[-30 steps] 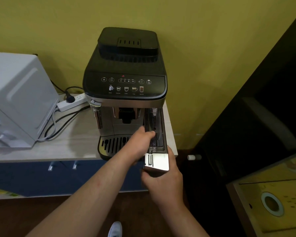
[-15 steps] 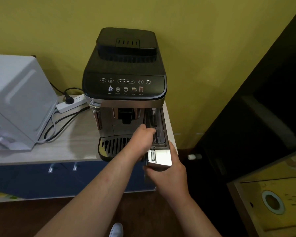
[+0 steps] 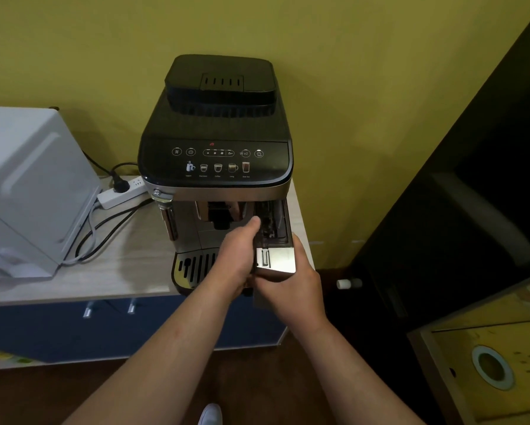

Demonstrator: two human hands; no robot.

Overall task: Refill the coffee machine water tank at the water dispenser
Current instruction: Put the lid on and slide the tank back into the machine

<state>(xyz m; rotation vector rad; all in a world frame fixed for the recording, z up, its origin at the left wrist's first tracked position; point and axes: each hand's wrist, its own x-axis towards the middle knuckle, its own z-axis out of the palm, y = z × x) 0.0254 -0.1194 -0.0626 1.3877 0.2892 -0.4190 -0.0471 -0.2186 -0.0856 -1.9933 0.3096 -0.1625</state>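
A single head-worn view looks steeply down and forward from close above the coffee machine (image 3: 216, 167), which stands at the right end of the countertop (image 3: 128, 265) against the yellow wall (image 3: 349, 87). The wide lens bends the edges; the dark area at right is hard to make out.

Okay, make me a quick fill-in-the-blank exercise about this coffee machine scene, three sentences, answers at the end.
1. Both hands, the left hand and the right hand, grip the water ____ at the coffee machine.
2. The wall behind the machine is ____.
3. A black plug sits in the white power ____ left of the machine.

Missing words: tank; yellow; strip
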